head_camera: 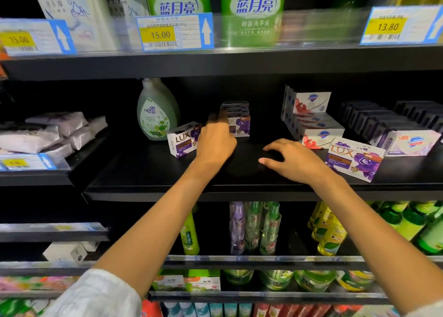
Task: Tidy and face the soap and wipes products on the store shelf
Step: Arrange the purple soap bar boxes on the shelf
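Behind left hand [215, 141]: Lux stack [237, 120] (fingertips reaching); right hand [292, 161] apart.

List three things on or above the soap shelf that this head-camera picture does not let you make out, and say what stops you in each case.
- Stack of Lux boxes at the back: the left hand covers its left part, so contact cannot be told.
- Dark boxes far right: labels lost in shadow.
- Green bottles on the upper shelf: tops cut off by the frame's top edge, and blurred.
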Action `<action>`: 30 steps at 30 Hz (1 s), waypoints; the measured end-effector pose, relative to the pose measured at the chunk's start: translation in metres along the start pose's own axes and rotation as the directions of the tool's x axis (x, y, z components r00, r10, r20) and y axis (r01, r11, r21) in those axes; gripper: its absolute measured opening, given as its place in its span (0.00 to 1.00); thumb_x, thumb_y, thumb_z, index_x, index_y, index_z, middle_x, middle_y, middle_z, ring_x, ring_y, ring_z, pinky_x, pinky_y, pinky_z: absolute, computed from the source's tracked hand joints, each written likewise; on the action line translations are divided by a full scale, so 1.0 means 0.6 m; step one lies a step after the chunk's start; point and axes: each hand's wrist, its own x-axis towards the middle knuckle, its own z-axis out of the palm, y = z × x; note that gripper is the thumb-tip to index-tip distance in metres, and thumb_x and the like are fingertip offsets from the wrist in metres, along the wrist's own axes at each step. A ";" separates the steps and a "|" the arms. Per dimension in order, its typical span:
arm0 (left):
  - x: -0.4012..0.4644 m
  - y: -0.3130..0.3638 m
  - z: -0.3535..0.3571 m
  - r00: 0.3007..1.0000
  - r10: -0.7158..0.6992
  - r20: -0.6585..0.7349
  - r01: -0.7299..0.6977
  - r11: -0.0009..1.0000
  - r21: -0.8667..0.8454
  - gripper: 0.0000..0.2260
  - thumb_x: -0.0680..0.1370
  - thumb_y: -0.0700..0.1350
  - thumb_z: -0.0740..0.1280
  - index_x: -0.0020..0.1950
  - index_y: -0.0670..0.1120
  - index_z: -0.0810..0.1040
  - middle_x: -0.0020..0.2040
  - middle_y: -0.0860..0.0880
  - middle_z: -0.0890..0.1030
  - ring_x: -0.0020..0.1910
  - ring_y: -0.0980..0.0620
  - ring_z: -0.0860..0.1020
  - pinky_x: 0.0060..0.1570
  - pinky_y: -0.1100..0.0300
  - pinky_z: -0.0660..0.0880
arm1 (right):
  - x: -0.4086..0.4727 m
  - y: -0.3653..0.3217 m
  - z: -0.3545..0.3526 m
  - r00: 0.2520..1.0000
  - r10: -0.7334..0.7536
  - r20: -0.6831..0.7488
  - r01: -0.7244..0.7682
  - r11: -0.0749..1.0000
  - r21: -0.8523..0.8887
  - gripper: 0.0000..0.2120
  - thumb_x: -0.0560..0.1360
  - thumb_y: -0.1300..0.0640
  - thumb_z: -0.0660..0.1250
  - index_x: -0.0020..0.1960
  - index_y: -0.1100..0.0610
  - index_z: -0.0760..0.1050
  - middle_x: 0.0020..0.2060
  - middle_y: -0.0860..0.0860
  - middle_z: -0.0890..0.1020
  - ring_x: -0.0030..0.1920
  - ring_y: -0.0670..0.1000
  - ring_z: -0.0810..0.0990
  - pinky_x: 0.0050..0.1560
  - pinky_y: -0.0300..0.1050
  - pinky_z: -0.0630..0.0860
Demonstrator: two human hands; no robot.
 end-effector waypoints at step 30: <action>-0.012 -0.130 -0.039 0.987 -0.074 0.145 0.138 0.852 -0.506 0.19 0.74 0.39 0.79 0.62 0.44 0.78 0.48 0.46 0.87 0.44 0.54 0.86 0.50 0.54 0.84 | -0.110 0.014 -0.004 0.984 -0.153 0.090 0.150 0.988 0.037 0.45 0.67 0.17 0.55 0.79 0.35 0.64 0.80 0.36 0.63 0.81 0.42 0.58 0.80 0.55 0.63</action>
